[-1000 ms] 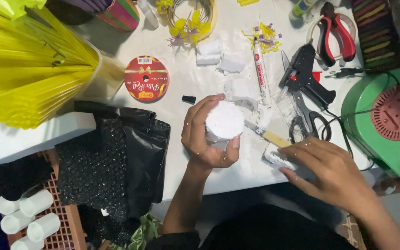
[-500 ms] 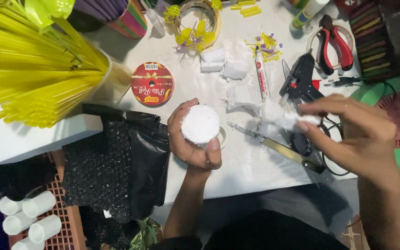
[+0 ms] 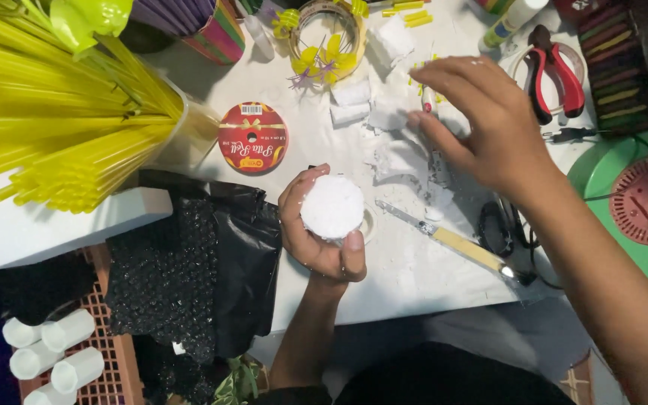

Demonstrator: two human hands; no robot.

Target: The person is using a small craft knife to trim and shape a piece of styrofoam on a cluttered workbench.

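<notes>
Surface: white worktable [image 3: 414, 277], scuffed and dusted with white crumbs, crowded from edge to edge.
Left hand: the left hand [image 3: 322, 225] is curled shut around a round white foam disc [image 3: 331, 206], thumb pressed over its lower right edge, flat face up.
Foam disc position: held just above the table, near its front edge, beside the black plastic bag [image 3: 245, 247].
Right hand: the right hand [image 3: 481, 124] hovers open, fingers spread, gripping nothing, over torn white foam scraps [image 3: 395, 154] lying on the tabletop.
Near the right hand: a craft knife with a pale yellow handle [image 3: 459, 246] lies slantwise below it; red-handled pliers [image 3: 553, 75] rest just beyond its knuckles.
Far side of the table: a round red ribbon spool [image 3: 253, 137], a ring wreath with yellow petals [image 3: 328, 37], small white foam blocks [image 3: 350, 105].
Left side: a clear jar fanned full of long yellow plastic straws [image 3: 54, 127]; a white foam slab [image 3: 69, 225] lies under them.
Right edge: a green round appliance with a red grille [image 3: 639, 202], and a tray of coloured sticks [image 3: 620, 60].
Below the table: a reddish plastic crate [image 3: 106, 330] holding white hexagonal tubes [image 3: 54, 352], partly draped in black bubble wrap [image 3: 166, 292].
Room: dim beneath table level; beyond that, hard to make out.
</notes>
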